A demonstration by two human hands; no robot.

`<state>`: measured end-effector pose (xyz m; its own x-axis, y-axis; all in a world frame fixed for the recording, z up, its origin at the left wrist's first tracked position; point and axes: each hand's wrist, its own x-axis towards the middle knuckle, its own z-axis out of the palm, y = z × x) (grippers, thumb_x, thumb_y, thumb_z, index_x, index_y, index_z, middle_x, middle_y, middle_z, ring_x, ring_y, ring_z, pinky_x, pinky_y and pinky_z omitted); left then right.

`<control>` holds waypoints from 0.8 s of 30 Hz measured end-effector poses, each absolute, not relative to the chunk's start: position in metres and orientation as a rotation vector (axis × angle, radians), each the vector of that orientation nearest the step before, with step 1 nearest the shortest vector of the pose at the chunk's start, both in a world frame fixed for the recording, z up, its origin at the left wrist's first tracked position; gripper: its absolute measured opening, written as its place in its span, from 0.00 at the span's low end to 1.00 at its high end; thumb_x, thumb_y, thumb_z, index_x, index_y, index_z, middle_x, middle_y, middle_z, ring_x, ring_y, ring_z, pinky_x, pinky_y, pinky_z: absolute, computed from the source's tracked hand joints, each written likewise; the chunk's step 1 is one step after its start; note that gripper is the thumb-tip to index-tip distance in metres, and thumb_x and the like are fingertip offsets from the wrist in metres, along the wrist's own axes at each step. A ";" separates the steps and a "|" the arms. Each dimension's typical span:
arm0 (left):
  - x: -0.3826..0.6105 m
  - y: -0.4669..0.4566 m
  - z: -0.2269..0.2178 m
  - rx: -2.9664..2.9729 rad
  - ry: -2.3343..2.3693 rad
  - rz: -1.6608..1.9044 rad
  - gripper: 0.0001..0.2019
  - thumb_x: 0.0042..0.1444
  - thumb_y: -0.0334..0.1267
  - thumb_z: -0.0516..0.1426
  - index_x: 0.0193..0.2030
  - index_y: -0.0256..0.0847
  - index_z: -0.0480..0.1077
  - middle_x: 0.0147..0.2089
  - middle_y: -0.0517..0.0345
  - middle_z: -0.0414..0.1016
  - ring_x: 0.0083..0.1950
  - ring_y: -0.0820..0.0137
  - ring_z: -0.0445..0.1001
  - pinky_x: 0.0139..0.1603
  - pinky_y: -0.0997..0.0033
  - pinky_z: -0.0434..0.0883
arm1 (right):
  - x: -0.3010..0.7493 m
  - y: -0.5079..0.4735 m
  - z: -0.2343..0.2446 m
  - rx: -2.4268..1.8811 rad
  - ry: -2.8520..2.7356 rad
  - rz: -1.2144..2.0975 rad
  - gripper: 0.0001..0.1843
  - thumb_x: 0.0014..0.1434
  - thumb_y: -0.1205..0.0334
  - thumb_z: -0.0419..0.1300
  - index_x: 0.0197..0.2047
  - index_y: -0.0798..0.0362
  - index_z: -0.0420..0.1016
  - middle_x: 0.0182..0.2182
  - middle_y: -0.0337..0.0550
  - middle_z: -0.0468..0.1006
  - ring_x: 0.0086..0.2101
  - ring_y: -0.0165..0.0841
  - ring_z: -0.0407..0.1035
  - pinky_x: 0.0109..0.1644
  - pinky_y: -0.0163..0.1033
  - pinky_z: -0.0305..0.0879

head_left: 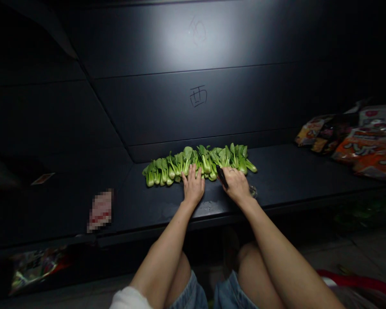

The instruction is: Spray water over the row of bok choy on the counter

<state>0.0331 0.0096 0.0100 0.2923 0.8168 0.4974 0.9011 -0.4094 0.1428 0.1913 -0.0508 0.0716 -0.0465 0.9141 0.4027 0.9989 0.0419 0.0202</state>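
Observation:
A long row of green bok choy (161, 171) lies on the dark shelf (273, 176), leaves toward the back panel and pale stem ends toward me. My left hand (193, 189) rests at the front of the row near its middle, fingers stretched out and touching the stems. Just to the right, my right hand (238, 185) is closed around a slim dark object (221, 176) by the stem ends; its exact kind cannot be made out. A small, blurry crumpled thing (253, 191) sits beside the right wrist, partly hidden. Wet spots (209, 207) mark the shelf in front of the vegetables.
Behind the row rises a dark back panel (161, 107) with handwritten marks. Several snack bags (369, 146) are piled at the right. A blurred-out card (101, 210) lies at the left, near the shelf's front edge. Another shiny package (35, 268) is lower left.

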 end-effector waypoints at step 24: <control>0.065 0.015 0.013 -2.466 -1.537 -0.819 0.24 0.64 0.36 0.49 0.66 0.38 0.60 0.73 0.44 0.54 0.75 0.57 0.47 0.72 0.37 0.43 | 0.218 -0.059 0.076 -2.163 -2.010 -0.404 0.15 0.58 0.67 0.59 0.49 0.57 0.68 0.45 0.52 0.76 0.47 0.42 0.67 0.47 0.42 0.55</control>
<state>0.0647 0.0149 0.0133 0.3371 0.7952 0.5039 0.8618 -0.4761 0.1748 0.2175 -0.0586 0.0759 0.0600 0.9509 0.3037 0.9944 -0.0834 0.0648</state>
